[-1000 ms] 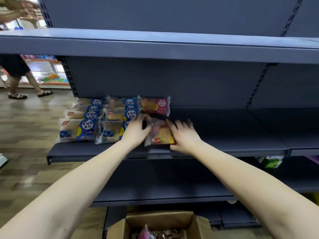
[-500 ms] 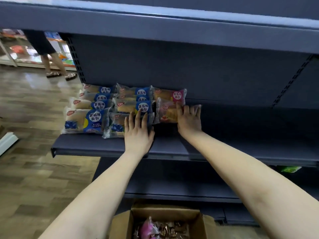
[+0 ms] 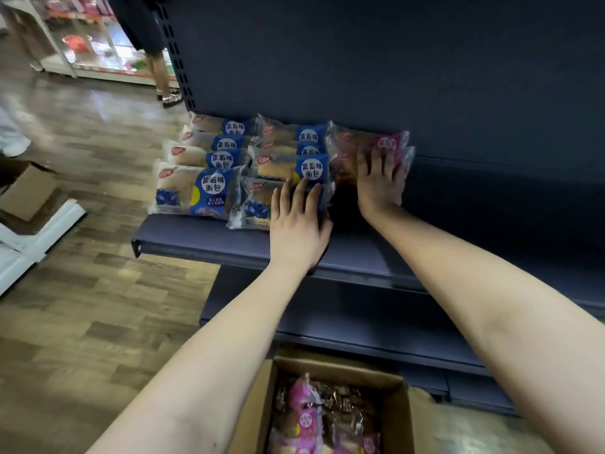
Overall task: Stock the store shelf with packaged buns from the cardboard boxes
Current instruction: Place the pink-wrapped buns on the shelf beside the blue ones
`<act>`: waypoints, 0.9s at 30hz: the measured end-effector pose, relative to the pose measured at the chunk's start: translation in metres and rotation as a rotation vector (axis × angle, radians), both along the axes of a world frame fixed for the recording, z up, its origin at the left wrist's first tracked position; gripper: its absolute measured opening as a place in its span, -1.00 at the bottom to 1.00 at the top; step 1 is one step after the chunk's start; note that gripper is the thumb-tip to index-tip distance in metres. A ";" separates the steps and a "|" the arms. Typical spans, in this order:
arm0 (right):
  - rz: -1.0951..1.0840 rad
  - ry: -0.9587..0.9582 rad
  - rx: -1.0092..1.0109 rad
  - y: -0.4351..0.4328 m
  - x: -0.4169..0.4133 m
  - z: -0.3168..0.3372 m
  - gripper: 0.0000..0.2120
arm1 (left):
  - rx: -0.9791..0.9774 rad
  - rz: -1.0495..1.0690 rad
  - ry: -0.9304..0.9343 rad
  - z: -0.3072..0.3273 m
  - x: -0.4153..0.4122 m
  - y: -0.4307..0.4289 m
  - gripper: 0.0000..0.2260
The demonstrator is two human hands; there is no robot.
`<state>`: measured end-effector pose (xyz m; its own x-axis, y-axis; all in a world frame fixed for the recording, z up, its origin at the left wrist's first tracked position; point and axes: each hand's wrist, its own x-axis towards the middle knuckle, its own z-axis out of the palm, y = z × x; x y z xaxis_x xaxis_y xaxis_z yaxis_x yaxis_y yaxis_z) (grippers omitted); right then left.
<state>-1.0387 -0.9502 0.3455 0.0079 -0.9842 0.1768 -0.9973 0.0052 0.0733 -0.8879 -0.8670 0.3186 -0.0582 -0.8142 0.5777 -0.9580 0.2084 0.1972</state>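
Note:
Two rows of blue-labelled bun packs (image 3: pixel 209 188) lie on the dark shelf (image 3: pixel 196 234), overlapping front to back. Right of them are two pink-labelled bun packs (image 3: pixel 386 142), one behind the other. My left hand (image 3: pixel 299 224) lies flat, fingers spread, on the front blue pack of the second row (image 3: pixel 250 208). My right hand (image 3: pixel 378 181) presses flat on the nearer pink pack (image 3: pixel 404 158), fingers apart. Below, an open cardboard box (image 3: pixel 262 398) holds several more pink bun packs (image 3: pixel 307 417).
The shelf stretches bare to the right (image 3: pixel 491 204), with a lower shelf (image 3: pixel 360 326) under it. On the wooden floor at left sit another cardboard box (image 3: pixel 26 191) and a white board (image 3: pixel 39 231). A person's legs (image 3: pixel 163 77) stand behind the shelf end.
The pink pack has been pushed back against the one behind it, my right hand sliding on top of it. My left hand moved onto the front blue pack. The camera tilted down and closer.

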 end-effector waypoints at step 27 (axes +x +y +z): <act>0.074 -0.565 -0.109 0.083 -0.030 -0.004 -0.43 | 0.029 0.000 -0.104 0.003 -0.001 0.002 -0.55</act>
